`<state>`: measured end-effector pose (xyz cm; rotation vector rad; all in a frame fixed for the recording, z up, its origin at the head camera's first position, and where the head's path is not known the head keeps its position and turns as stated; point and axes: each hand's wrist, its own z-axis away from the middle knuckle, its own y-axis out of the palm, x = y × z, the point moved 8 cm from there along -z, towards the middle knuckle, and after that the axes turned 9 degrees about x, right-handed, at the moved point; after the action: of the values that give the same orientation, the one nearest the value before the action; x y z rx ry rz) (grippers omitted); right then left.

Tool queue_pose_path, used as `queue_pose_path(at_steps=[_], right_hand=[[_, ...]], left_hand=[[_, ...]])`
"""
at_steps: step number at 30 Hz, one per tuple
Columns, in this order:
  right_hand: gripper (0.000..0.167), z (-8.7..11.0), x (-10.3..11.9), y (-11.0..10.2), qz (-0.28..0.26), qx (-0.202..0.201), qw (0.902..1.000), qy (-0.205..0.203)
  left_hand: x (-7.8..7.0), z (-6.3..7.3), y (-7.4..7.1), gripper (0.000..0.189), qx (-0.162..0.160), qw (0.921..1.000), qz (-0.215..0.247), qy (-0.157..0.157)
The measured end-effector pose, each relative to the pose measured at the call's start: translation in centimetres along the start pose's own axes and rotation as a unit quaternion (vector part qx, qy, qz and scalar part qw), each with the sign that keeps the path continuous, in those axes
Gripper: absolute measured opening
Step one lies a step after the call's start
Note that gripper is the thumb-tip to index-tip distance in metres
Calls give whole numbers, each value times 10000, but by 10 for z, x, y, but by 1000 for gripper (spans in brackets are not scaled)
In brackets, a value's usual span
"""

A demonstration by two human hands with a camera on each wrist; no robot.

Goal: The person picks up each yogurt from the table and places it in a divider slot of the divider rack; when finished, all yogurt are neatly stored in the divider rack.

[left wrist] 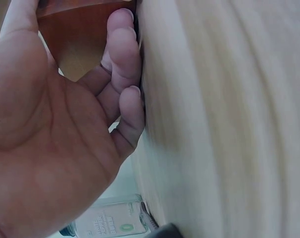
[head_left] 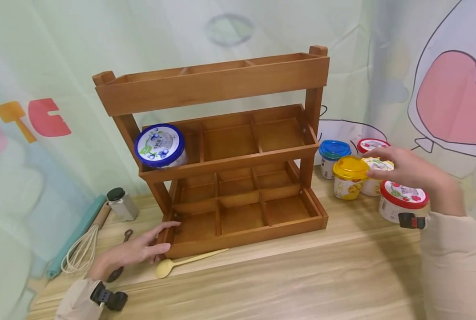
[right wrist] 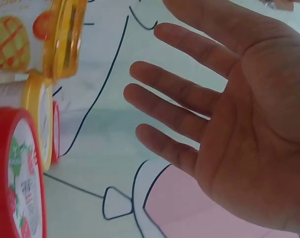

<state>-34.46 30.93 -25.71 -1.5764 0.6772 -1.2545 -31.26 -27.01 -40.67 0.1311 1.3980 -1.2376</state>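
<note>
My left hand [head_left: 135, 252] rests at the front left corner of a brown wooden tiered rack [head_left: 214, 93], its fingers loosely bent low by the tabletop in the left wrist view. A tub with a blue lid [head_left: 159, 144] and blueberry pictures sits tilted in the left compartment of the middle tier. At the right, my right hand [head_left: 408, 166] hovers over a group of tubs, fingers spread and holding nothing in the right wrist view. Nearest to it are a cup with a yellow domed lid [head_left: 351, 168], a yellow-rimmed tub [head_left: 378, 164] and a red-lidded tub [head_left: 404, 195].
Behind the cups stand a blue-lidded cup [head_left: 334, 150] and another red-lidded tub [head_left: 372, 144]. A yellow spoon [head_left: 166, 268] lies before the rack. Left are a dark-capped jar [head_left: 123, 205], a whisk [head_left: 82, 251], a teal roll [head_left: 78, 235] and a dark spoon [head_left: 115, 274].
</note>
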Motion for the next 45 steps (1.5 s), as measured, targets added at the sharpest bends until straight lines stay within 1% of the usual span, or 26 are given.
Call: queue_pose_path(at_steps=[3, 6, 8, 10, 15, 17, 20, 23, 25, 27, 29, 33, 35, 37, 42, 44, 45], right_hand=[[64, -1, -11, 5, 62, 282, 9993, 245], [71, -2, -21, 12, 117, 649, 9969, 435], [70, -2, -25, 17, 145, 851, 9951, 477], [68, -2, -29, 20, 207, 964, 9940, 477], [65, -1, -39, 22, 368, 960, 9941, 352], [60, 1, -46, 23, 240, 978, 9943, 364], [53, 7, -61, 23, 86, 988, 9939, 481], [55, 13, -76, 23, 111, 1013, 9926, 663], [56, 17, -83, 24, 120, 1029, 9923, 681], [58, 19, -88, 26, 88, 1123, 9913, 676], [58, 22, -93, 28, -47, 1260, 9896, 698], [56, 26, -101, 31, -144, 1501, 9859, 726], [55, 26, -103, 31, -126, 1529, 9857, 692], [57, 27, -105, 32, -90, 1554, 9851, 734], [71, 32, -114, 37, -144, 1826, 9786, 935], [76, 35, -118, 41, -262, 1910, 9752, 1087], [77, 35, -118, 42, -305, 1895, 9752, 1104]], left_hand=[[0, 3, 0, 59, -37, 10000, -37, -15], [1, 4, -1, 59, -74, 10000, -31, -37], [1, 5, -1, 59, -94, 9999, -32, -47], [1, 6, -1, 59, -102, 9999, 23, -59], [-1, 5, 0, 59, -115, 9999, 91, -16], [-3, 4, -1, 59, -135, 9999, 50, 12], [-6, 2, -1, 59, -141, 9999, -31, 35], [-6, 0, -1, 58, -133, 9999, -69, -36], [-5, -1, -1, 58, -139, 9998, -96, -87], [-4, -1, -1, 58, -156, 9997, -121, -126], [-5, -2, -1, 58, -154, 9997, -156, -90], [-8, -6, -1, 58, -141, 9997, -151, 86], [-10, -8, -1, 58, -131, 9997, -149, 142], [-10, -10, -1, 59, -132, 9997, -145, 117], [-9, -18, 0, 59, -98, 9998, -172, 8], [-7, -20, 2, 59, -77, 9999, -153, -14], [-6, -21, 2, 59, -71, 9999, -141, -21]])
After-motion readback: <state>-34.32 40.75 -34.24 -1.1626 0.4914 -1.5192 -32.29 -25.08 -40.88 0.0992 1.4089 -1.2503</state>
